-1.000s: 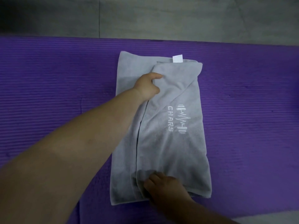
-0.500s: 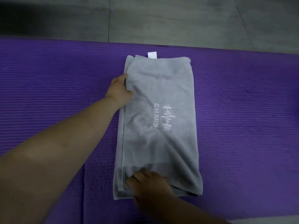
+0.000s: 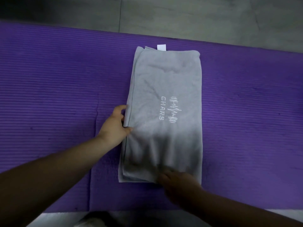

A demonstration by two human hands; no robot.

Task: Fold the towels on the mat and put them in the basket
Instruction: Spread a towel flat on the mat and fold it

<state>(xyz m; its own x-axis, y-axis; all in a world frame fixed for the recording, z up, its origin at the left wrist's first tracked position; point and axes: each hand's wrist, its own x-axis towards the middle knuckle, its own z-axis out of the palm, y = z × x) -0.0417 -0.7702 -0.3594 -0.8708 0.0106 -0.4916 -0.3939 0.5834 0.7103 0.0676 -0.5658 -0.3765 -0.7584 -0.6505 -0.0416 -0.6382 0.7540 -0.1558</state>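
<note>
**Hands shift along the folded towel**

Since half a second ago the left hand has slid back from the far corner to the middle of the towel's left edge. The right hand has moved from the near left corner toward the middle of the near edge.

At the far left, the purple mat runs across the view over a grey floor. A seam in the mat lies just left of the left hand. That hand grips the stacked left edge of the grey towel, with the thumb on top of the cloth and the curled fingers closed against the layered edge.

The towel lies flat on the middle of the mat, folded into a long strip that runs away from the person. Its layers sit nearly flush, and a few edges peek out along the left side and the near left corner. A white tag sticks out past the far edge. A white logo reading CHARS faces up, right of the strip's centre.

The right hand rests on the near edge in deep shadow. Its fingers seem to lie close together on the cloth, though I cannot tell whether they pinch it.
</note>
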